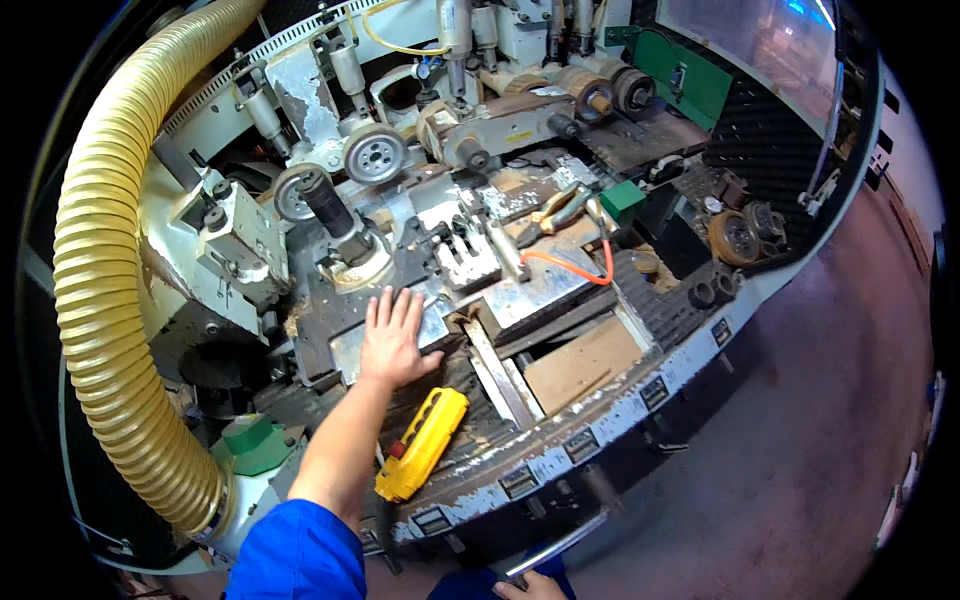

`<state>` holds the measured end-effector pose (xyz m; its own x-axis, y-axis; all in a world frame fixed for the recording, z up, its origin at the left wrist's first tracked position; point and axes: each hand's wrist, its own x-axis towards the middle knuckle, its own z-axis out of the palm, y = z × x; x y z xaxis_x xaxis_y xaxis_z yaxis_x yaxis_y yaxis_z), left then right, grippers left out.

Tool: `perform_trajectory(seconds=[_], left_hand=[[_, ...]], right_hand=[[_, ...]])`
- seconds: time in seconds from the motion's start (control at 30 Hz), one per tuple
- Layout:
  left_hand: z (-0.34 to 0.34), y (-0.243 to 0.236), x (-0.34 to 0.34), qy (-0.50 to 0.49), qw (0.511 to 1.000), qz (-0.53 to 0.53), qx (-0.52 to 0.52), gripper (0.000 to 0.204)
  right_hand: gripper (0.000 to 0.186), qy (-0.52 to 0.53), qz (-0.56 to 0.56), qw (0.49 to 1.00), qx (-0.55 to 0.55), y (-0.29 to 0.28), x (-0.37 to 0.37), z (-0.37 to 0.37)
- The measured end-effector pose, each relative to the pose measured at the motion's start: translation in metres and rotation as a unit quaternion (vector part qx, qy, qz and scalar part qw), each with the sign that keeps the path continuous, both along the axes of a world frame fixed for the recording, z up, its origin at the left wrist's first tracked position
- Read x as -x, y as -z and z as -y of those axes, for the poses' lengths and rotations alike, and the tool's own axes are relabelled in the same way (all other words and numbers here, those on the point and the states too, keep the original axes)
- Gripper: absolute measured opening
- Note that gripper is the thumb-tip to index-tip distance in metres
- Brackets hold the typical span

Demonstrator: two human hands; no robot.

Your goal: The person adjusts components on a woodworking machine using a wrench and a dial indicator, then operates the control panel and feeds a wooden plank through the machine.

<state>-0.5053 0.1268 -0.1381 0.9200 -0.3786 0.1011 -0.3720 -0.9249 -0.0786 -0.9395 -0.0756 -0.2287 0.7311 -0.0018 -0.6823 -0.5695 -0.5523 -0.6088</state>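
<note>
My left hand (398, 340) lies with fingers spread on a flat metal plate (350, 350) of the machine, in front of an upright dark spindle (325, 205). Below it rests a yellow push-button pendant (425, 435) with a red button. At the bottom edge my right hand (532, 588) is closed on a metal bar (560, 545). Right of my left hand are a white metal block (465, 260), an orange hose (570, 268) and pliers-like tools (558, 212), whose exact kind I cannot make out.
A large yellow corrugated hose (110, 300) curves along the left. Wheels (373, 152) and cylinders (345, 78) stand at the back. A green block (622, 200), rollers (737, 240) and a brown board (580, 365) are to the right. The machine's front edge (610, 420) curves above the floor.
</note>
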Motion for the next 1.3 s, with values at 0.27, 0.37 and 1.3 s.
perform_trajectory(seconds=[0.27, 0.37, 1.3], left_hand=[[0.015, -0.014, 0.026, -0.038, 0.999, 0.033, 0.017, 0.108], [0.030, -0.020, 0.076, -0.074, 0.995, 0.059, 0.016, 0.093], [0.151, -0.098, 0.194, -0.314, 0.784, 0.107, 0.525, 0.068]], right_hand=[[0.050, 0.021, 0.076, 0.997, 0.005, -0.041, 0.052, 0.096], [0.050, 0.012, 0.082, 0.996, 0.017, -0.047, 0.066, 0.169], [0.039, -0.203, 0.317, 0.923, 0.072, -0.229, -0.352, 0.388]])
